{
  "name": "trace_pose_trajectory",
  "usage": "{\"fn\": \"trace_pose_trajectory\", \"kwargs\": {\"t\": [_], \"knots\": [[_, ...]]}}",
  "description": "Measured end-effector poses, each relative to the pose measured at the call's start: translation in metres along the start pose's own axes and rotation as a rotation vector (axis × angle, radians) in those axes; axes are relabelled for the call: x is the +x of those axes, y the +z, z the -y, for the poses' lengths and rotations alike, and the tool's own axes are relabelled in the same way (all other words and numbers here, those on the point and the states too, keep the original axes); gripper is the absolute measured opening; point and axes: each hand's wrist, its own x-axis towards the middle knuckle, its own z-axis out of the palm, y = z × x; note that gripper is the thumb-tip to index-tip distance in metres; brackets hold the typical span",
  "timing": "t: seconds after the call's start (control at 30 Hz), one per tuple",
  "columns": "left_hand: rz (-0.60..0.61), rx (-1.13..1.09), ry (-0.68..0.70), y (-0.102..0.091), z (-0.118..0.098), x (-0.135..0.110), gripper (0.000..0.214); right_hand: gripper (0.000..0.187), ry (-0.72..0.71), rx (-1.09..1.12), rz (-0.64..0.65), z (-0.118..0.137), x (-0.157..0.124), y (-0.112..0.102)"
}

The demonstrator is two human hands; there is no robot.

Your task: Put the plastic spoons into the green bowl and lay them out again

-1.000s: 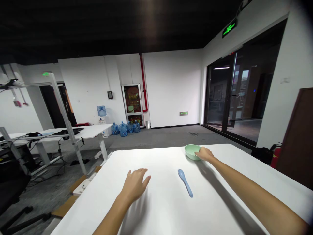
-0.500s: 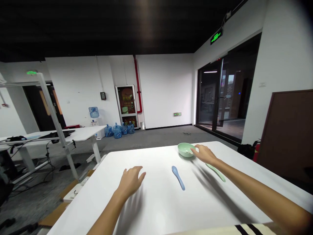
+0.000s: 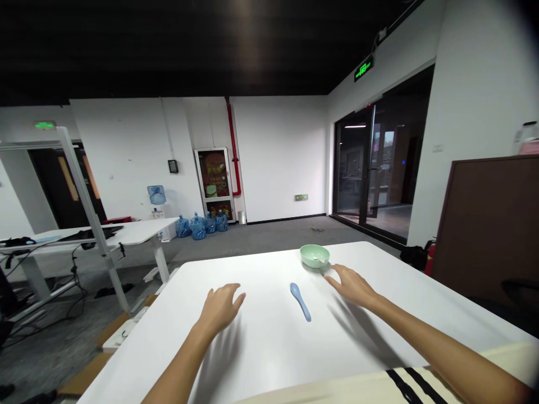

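Note:
A light green bowl stands upright near the far edge of the white table, with a small pale patch, too small to name, showing inside it. In front of it a blue spoon lies with its bowl end pointing away from me. My right hand hovers just right of and nearer than the green bowl, apart from its rim, fingers spread and nothing visible in them. Left of the blue spoon, my left hand is held above the table, open, with fingers stretched out. The green spoon is out of sight, seemingly behind my right hand or forearm.
A second white table stands at the left behind a metal frame post. Several blue water bottles sit on the floor by the far wall. A brown panel rises at the right.
My right hand has drawn back toward me from the green bowl's rim. The green spoon, visible before, is now hidden. My left hand keeps its pose. The view has turned slightly right.

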Motion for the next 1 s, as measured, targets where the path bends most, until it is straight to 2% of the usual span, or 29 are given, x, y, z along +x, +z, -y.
{"fn": "trace_pose_trajectory", "kwargs": {"t": [0.67,0.83,1.0], "knots": [[0.016,-0.005,-0.001,0.0,-0.001,0.0,0.051,0.061,0.001,-0.028,0.035,-0.004,-0.005,0.004],[0.021,-0.018,-0.002,-0.003,-0.001,-0.001,0.05,0.056,0.017,-0.047,0.036,-0.003,0.01,-0.002],[0.022,-0.018,0.013,-0.004,0.0,-0.001,0.05,0.054,0.062,-0.08,0.06,0.0,0.043,-0.007]]}}
